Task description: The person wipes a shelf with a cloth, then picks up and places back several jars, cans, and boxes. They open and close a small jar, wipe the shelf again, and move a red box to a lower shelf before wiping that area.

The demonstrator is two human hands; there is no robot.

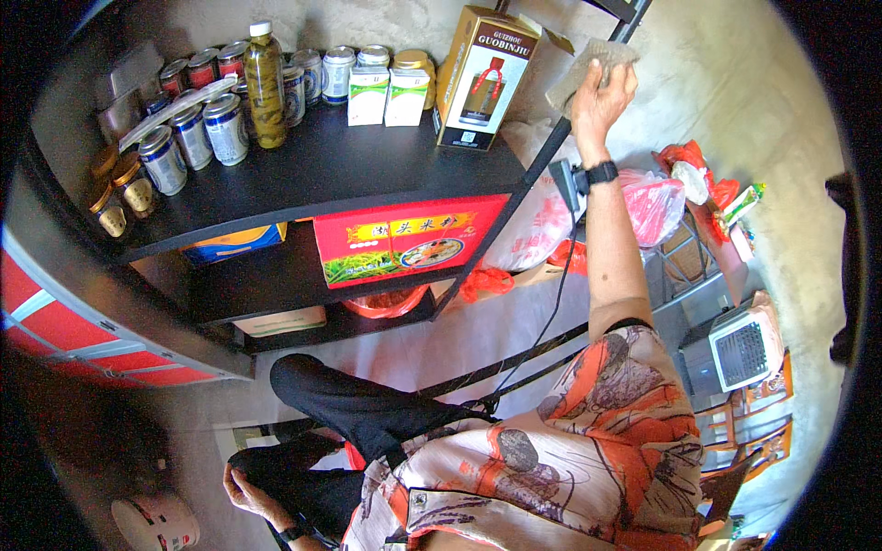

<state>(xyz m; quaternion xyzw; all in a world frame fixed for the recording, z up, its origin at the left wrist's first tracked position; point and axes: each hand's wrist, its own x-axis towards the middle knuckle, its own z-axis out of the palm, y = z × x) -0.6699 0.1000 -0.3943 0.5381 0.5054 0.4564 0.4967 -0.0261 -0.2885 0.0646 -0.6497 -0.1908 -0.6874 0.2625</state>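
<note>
My right hand (602, 99) is raised at the upper right, its fingers bent over a grey-beige cloth (565, 87). The cloth is pressed around the slanting black post (548, 151) of the shelf rack, near the wall. Low on the left, my left hand (253, 498) rests by my dark-trousered knee with its fingers loosely stretched and nothing seen in them. Closest to my right hand stands a tall brown-and-white bottle box (487, 78) on the upper black shelf (367, 161).
The shelf also bears several cans (225, 129), a bottle of dark contents (266, 87), small white-green cartons (367, 96) and brown-lidded jars (133, 188). Below sits a red food carton (404, 241). Plastic bags (650, 202) lie beyond my forearm; a white bucket (156, 522) stands lower left.
</note>
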